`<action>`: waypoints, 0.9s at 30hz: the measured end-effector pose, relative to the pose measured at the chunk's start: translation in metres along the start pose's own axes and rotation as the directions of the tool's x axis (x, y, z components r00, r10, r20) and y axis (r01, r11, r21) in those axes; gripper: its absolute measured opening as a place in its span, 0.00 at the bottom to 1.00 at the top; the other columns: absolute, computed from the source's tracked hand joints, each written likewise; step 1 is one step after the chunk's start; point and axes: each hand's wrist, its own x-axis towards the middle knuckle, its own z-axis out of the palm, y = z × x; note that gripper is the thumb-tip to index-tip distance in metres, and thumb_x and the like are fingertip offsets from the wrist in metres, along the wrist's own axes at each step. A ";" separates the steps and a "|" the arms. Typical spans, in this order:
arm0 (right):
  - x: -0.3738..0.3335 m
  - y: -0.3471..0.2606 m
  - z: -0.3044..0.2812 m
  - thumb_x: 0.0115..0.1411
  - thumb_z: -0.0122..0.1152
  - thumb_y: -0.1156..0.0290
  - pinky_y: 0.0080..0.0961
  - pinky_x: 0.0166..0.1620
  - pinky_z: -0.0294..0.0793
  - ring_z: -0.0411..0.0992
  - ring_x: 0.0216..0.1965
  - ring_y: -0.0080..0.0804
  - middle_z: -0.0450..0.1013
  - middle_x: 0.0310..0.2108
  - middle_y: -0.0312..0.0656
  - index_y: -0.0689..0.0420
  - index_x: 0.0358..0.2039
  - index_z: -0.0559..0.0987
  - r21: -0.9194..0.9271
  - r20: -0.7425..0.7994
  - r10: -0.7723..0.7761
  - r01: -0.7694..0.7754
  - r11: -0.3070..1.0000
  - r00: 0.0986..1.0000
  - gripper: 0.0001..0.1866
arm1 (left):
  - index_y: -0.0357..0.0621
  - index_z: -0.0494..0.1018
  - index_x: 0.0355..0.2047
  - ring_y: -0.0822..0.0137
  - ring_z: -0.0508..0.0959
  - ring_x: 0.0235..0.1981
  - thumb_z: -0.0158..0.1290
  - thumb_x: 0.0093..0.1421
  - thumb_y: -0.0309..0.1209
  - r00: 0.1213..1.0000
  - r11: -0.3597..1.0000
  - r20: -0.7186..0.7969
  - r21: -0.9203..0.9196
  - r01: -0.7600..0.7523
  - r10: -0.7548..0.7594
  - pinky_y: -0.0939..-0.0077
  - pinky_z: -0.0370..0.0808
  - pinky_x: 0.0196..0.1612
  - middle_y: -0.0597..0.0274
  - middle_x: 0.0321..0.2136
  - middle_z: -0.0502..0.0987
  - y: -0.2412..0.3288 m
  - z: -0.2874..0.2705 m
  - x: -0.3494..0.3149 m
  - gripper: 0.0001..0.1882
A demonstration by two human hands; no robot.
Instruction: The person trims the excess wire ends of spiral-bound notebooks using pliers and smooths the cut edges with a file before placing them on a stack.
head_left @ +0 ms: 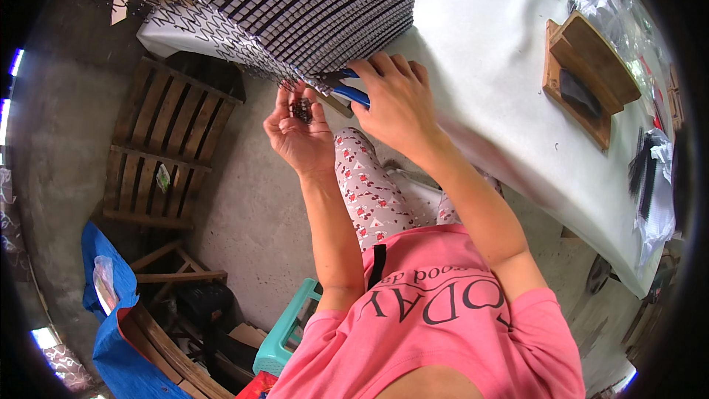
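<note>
A large woven panel (pixel 295 7) of black strands and grey-white squares lies over the white-covered table's near left edge, its lower corner overhanging. My right hand (pixel 395 100) is closed round the blue handles of a pair of pliers or cutters (pixel 353 94), whose dark jaws meet that corner; whether they bite on a strand is hidden. Just under the corner, my left hand (pixel 299 133) is turned palm up with its fingers curled. It cups a little heap of small dark pieces (pixel 301 109). Loose wavy dark strand ends (pixel 221 29) stick out along the panel's left side.
The white-covered table (pixel 487 89) reaches away to the right. On it stand a wooden angled block (pixel 591 77) and clear plastic bags (pixel 609 15). A slatted wooden pallet (pixel 166 140) is on the left, a turquoise stool (pixel 284 332) and blue sheet (pixel 122 332) at lower left.
</note>
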 end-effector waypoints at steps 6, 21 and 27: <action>0.005 -0.013 -0.003 0.43 0.61 0.68 0.42 0.42 0.66 0.69 0.39 0.41 0.70 0.35 0.42 0.52 0.40 0.74 -0.078 0.106 -0.005 0.014 0.997 0.994 0.20 | 0.39 0.72 0.41 0.80 0.71 0.31 0.52 0.59 0.33 0.961 0.856 0.171 0.439 -0.272 0.218 0.90 0.70 0.27 0.67 0.34 0.74 0.003 0.002 0.006 0.12; 0.002 0.004 -0.004 0.43 0.61 0.66 0.42 0.45 0.68 0.72 0.36 0.42 0.73 0.31 0.43 0.52 0.38 0.75 0.109 0.180 0.035 -0.055 0.992 0.983 0.18 | 0.39 0.72 0.39 0.82 0.70 0.28 0.51 0.61 0.33 0.924 0.659 0.222 0.650 -0.378 0.311 0.87 0.67 0.25 0.66 0.31 0.74 0.003 0.005 0.003 0.10; 0.007 -0.003 0.000 0.41 0.63 0.65 0.44 0.44 0.65 0.70 0.39 0.40 0.70 0.32 0.40 0.52 0.35 0.76 0.065 -0.070 -0.029 0.033 0.997 0.997 0.17 | 0.39 0.72 0.40 0.81 0.70 0.29 0.51 0.61 0.32 0.917 0.659 0.243 0.639 -0.397 0.317 0.87 0.67 0.26 0.66 0.31 0.74 0.002 0.003 0.003 0.11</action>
